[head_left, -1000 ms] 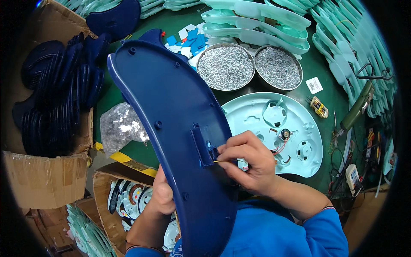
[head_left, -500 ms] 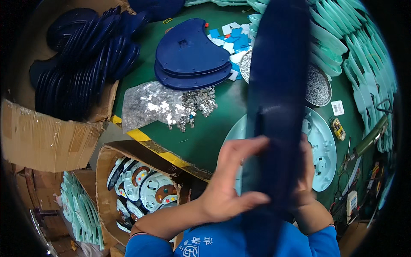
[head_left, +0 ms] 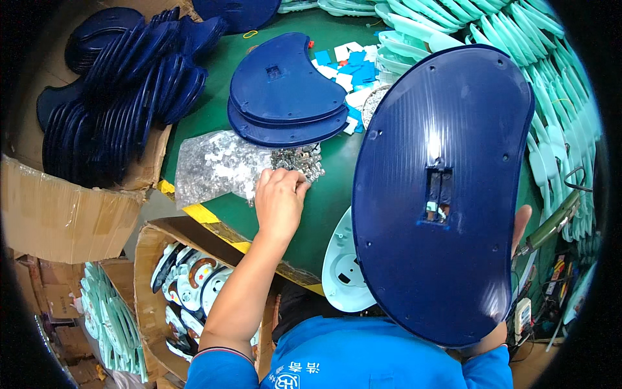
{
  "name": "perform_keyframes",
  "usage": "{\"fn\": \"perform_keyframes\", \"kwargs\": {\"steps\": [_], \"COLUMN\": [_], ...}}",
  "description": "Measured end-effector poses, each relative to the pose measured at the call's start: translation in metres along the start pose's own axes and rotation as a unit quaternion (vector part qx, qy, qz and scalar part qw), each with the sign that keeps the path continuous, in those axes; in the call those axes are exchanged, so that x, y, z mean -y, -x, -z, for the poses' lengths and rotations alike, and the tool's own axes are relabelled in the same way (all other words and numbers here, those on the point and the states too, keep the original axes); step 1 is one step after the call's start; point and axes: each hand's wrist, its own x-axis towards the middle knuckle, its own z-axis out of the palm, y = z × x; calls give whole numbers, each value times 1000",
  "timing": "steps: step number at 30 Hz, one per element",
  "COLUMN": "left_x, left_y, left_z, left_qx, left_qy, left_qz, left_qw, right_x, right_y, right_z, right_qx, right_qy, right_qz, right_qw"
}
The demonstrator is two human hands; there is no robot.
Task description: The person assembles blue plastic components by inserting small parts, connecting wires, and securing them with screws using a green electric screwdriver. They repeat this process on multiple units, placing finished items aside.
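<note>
My right hand (head_left: 520, 227) holds up a large dark blue kidney-shaped plastic panel (head_left: 402, 259). Most of that hand is hidden behind it; some fingers show past its right edge. A rectangular compartment (head_left: 438, 194) with an opening is set in the panel, and small holes run along its rim. My left hand (head_left: 282, 198) reaches into a heap of small metal parts (head_left: 301, 161) beside a clear plastic bag (head_left: 217, 165), fingers curled together and tips hidden from view. Partly behind the raised panel lies a pale green plastic shell (head_left: 338, 259).
Two similar blue panels (head_left: 285, 84) are stacked on the green table (head_left: 278, 227), near blue and white pieces (head_left: 353, 65). Boxes hold blue panels (head_left: 123, 97) and decorated shells (head_left: 194, 279). Pale green shells (head_left: 564, 123) line the right, near a green-handled tool (head_left: 554, 223).
The blue panel has turned from edge-on to broad face toward me. My left hand has left it and moved left to the heap of metal parts.
</note>
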Motion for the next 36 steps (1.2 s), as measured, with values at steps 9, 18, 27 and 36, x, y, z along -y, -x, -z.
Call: {"fn": "perform_keyframes", "kwargs": {"steps": [9, 18, 27, 36], "left_x": [-3, -101, -140, -128], "left_y": [-2, 1, -23, -14], "left_z": [32, 62, 68, 62], "left_qx": [-35, 152, 124, 52], "left_qy": [61, 523, 262, 191], "left_qz": [-115, 4, -131, -235], "left_qw": [991, 839, 948, 952], "right_x": [-15, -20, -18, -9], "right_y": [4, 4, 14, 22], "right_z": [6, 15, 18, 6], "right_qx": [-15, 18, 0, -11], "right_qy": [-33, -74, 58, 134], "right_qz": [-73, -140, -115, -126], "right_qw": [997, 987, 992, 983]}}
